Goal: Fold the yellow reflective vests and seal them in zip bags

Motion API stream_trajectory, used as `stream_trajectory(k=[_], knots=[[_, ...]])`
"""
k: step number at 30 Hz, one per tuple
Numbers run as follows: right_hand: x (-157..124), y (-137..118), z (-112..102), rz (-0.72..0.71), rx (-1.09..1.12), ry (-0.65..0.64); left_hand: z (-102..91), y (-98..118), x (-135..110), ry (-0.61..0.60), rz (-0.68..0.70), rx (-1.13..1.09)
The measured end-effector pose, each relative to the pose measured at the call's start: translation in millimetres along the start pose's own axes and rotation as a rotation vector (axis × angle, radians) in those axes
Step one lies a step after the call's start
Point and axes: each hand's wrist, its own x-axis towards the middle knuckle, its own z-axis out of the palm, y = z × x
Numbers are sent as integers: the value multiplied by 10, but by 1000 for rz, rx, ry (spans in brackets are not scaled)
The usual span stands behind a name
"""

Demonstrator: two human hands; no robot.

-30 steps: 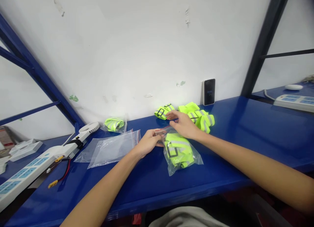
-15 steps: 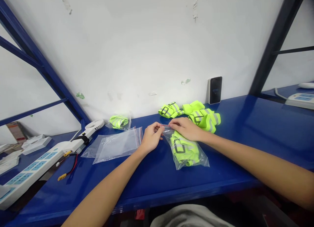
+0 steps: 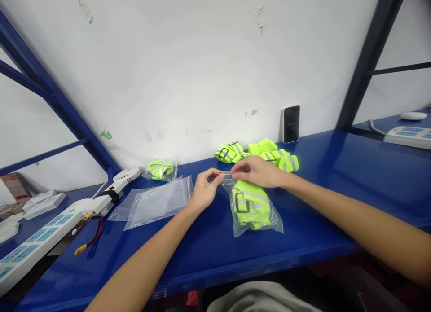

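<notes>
2 sets of fingers now pinch bag zip strip: L hand + R hand (off it ~1s ago), mouth prob steadied.

Beyond and to the right of the bag I hold, the upright phone shows a row of pale clock digits on its dark screen. I read them as starting with 17; the last ones are too blurred for me. I can read nothing else.
</notes>
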Motion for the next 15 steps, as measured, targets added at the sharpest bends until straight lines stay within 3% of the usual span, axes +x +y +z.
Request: stream_trajectory(k=[5,15], knots=[[2,-14,4,-20,16,25,10,69,-50,-20,46,73],[-19,-10,99,8,21,82,67,63,-90,3,2,103]])
